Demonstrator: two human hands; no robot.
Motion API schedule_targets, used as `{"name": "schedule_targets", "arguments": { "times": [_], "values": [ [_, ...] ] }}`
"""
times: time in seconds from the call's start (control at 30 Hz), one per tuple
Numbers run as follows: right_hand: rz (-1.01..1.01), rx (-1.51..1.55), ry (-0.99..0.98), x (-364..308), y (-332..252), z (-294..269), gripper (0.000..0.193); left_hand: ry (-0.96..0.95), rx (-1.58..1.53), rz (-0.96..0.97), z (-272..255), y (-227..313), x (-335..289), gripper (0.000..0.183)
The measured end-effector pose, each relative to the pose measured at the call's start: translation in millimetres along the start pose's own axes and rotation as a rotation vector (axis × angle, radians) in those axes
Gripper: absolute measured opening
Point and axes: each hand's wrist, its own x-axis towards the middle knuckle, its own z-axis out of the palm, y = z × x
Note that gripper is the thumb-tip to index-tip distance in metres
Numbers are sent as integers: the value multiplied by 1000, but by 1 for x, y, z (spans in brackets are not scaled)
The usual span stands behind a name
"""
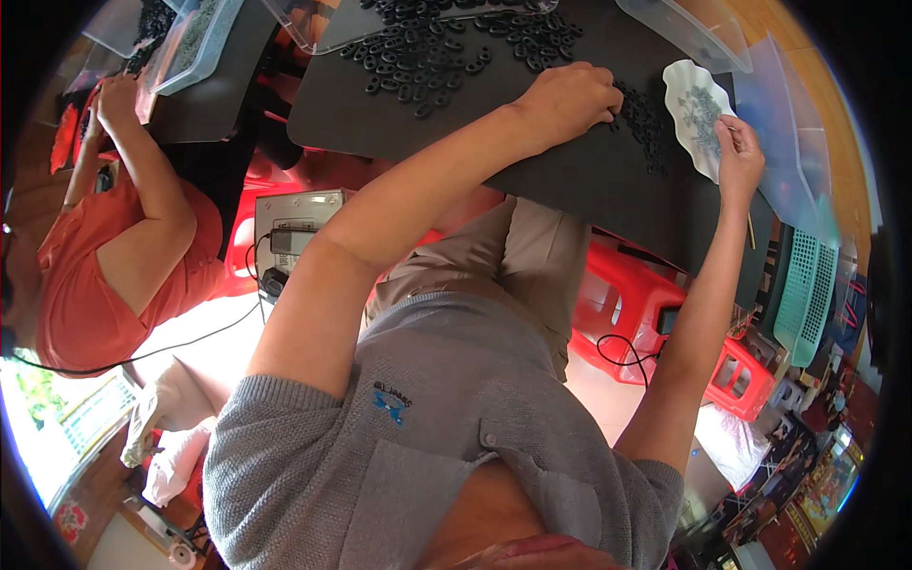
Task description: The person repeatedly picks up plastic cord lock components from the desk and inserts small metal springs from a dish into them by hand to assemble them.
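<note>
My left hand [570, 100] rests knuckles-up on a black table [570, 180], its fingers curled over a strip of small black rings [646, 119] that runs toward a white scalloped dish [698, 114]. The fingertips are hidden, so I cannot tell whether they grip any rings. My right hand [739, 157] pinches the near rim of that dish and holds it tilted at the table's right edge. A larger spread of the same black rings [427, 57] lies farther back on the table.
Clear plastic trays [684, 33] stand at the table's back and right. A teal mesh basket [803, 285] and red plastic stools [632, 294] are at the right. A co-worker in an orange shirt [104, 256] sits at the left, one hand [116, 100] on another table.
</note>
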Motion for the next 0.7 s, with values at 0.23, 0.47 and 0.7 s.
{"name": "schedule_targets", "arguments": {
  "times": [0.23, 0.47, 0.7],
  "values": [
    [14, 379, -35, -29, -75, 36, 11, 57, -336, -170, -10, -7, 6, 17],
    [44, 782, -216, -60, -133, 100, 10, 138, -1364, -595, -30, -7, -22, 25],
    [-48, 516, -233, -62, -139, 111, 6, 115, -1154, -553, -38, -3, -25, 20]
  ]
}}
